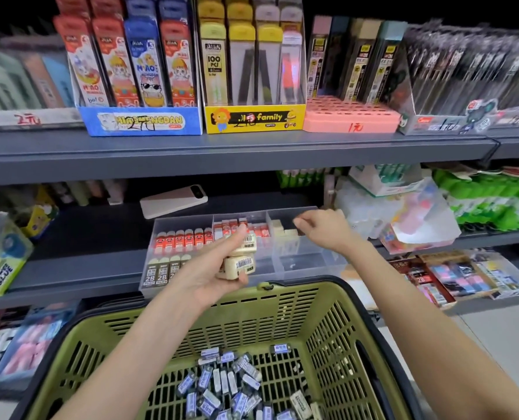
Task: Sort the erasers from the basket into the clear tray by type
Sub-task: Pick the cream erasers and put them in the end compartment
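Leftmost on the shelf, the clear tray shows red and 2B rows. Next, the left hand has its grip curled round a few cream erasers. Further right, the right hand hovers over the end compartment of cream blocks, fingers curled; whether they pinch anything I cannot tell. Pass one piece across at a time and seat it flush. Blue-wrapped erasers wait in the basket.

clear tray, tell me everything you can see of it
The clear tray looks like transparent plastic, divided into three columns, and lies flat on the dark shelf behind the basket. The left column holds red-sleeved erasers and dark 2B erasers, the middle red-and-white erasers, the right cream blocks at the back. The right hand hovers over that side.
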### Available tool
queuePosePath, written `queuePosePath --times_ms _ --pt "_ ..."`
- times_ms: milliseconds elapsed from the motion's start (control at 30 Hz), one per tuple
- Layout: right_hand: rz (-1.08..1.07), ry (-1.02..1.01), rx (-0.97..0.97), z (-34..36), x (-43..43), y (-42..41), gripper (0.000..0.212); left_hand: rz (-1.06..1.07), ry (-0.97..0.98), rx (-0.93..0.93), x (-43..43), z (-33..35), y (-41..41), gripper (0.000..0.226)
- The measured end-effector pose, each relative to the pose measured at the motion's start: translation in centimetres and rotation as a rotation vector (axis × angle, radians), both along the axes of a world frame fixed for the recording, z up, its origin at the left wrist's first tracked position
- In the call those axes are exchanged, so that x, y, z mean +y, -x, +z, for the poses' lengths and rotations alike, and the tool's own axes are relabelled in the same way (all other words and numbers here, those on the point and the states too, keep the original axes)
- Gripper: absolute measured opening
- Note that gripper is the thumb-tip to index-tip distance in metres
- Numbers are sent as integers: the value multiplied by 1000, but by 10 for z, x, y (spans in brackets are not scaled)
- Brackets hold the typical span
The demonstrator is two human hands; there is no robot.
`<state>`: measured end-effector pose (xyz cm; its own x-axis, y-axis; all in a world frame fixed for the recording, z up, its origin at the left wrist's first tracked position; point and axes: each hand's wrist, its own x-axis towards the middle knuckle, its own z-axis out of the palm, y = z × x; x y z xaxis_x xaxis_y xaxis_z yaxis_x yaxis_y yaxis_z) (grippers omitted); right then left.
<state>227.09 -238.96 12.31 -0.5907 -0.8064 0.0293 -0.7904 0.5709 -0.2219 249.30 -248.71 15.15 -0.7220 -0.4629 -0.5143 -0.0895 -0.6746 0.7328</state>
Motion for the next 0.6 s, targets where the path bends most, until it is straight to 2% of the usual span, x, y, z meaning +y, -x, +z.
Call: queuePosePath --times_ms 67,133,200,300,400,500,533,600 --pt "4 221 38 12 3 -21 33 -2 8 -2 2 -2 3 61" --pt "101 446 -125 26 7 -51 37 1 24 -2 4 -3 5 62" --pt "144 486 -189 37 9 -83 41 14 46 -4 6 -4 8 59" --pt "95 421 -251 45 11 -110 37 41 129 -30 10 -6 10 57" --pt "72 470 -487 48 12 -117 26 46 212 -32 13 -6 10 60" --pt "16 655 -750 47 11 -105 13 33 201 -50 14 -1 9 53" --pt "-35 738 -772 47 11 -93 10 32 176 -59 13 0 8 47" --pt "-165 815 -666 45 9 -61 7 43 100 -42 10 2 5 34"
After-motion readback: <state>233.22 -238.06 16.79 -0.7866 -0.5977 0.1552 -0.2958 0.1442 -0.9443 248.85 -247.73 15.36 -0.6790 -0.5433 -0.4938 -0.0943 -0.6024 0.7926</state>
